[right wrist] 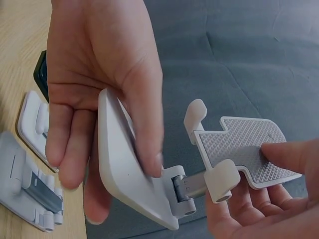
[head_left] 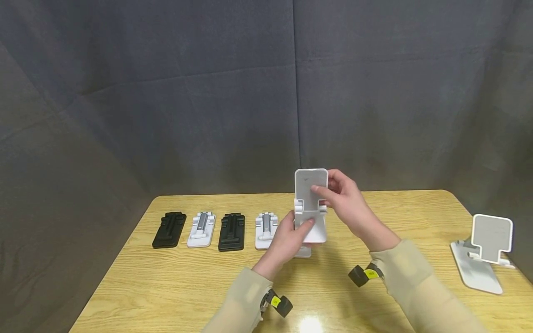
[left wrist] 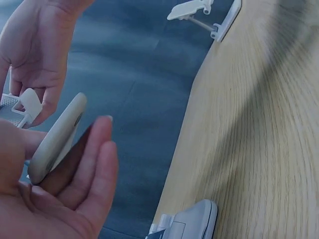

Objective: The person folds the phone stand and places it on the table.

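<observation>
A white folding phone stand (head_left: 310,177) is held up off the table, partly unfolded. Its flat base (right wrist: 127,169) is gripped between the thumb and fingers of my left hand (head_left: 287,238). My right hand (head_left: 350,206) pinches the textured upper plate (right wrist: 244,144), thumb on the grey pad and fingers behind. Between base and plate a metal arm (right wrist: 194,185) shows in the right wrist view. In the left wrist view the base is seen edge-on in the left palm, and the right hand is beyond it.
Folded phone stands lie in a row on the wooden table (head_left: 175,282): a black one (head_left: 169,230), a white one (head_left: 201,230), another black one (head_left: 232,232), another white one (head_left: 265,231). A further white stand (head_left: 305,252) is mostly hidden below the hands. At right stands an unfolded white one (head_left: 492,238).
</observation>
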`<act>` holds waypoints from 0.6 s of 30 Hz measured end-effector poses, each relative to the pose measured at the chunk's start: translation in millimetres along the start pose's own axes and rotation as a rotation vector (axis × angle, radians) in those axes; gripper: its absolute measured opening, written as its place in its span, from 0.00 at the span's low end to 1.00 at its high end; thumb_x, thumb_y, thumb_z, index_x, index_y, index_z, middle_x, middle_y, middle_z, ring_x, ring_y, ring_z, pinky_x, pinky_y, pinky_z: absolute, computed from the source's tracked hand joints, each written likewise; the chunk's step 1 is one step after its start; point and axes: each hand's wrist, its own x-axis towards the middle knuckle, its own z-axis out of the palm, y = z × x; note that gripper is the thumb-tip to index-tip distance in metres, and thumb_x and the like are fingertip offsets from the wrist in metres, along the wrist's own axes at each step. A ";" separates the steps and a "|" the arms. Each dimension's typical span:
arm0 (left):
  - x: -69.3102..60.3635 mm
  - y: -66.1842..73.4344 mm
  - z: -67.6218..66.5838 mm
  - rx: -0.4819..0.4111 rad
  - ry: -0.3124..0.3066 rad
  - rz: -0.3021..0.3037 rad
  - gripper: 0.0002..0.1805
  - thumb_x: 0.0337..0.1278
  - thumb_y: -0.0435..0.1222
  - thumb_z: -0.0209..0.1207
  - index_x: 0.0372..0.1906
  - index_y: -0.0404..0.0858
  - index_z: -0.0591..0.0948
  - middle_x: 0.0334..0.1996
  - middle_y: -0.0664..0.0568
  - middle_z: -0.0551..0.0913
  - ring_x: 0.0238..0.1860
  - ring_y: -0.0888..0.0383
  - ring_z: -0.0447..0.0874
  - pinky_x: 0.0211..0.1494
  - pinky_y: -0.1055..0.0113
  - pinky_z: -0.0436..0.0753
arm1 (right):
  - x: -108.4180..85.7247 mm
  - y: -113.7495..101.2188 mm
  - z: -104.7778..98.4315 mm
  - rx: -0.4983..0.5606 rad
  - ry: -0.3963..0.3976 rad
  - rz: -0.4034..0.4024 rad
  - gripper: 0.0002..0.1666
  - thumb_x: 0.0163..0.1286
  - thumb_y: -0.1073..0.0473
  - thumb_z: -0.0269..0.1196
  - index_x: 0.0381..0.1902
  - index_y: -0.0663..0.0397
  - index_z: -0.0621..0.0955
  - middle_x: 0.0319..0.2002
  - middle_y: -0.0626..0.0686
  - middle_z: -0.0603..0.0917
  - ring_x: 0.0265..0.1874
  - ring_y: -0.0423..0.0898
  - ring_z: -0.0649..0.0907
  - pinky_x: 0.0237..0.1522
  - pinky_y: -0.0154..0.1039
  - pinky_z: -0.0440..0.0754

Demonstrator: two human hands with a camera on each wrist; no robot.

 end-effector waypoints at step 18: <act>-3.4 1.8 0.7 -0.126 -0.016 0.043 0.19 0.74 0.34 0.56 0.63 0.28 0.72 0.41 0.39 0.85 0.28 0.49 0.88 0.34 0.58 0.89 | 1.8 10.4 -1.9 -0.148 -0.092 -0.043 0.32 0.67 0.61 0.71 0.66 0.61 0.74 0.56 0.60 0.82 0.57 0.57 0.82 0.59 0.56 0.79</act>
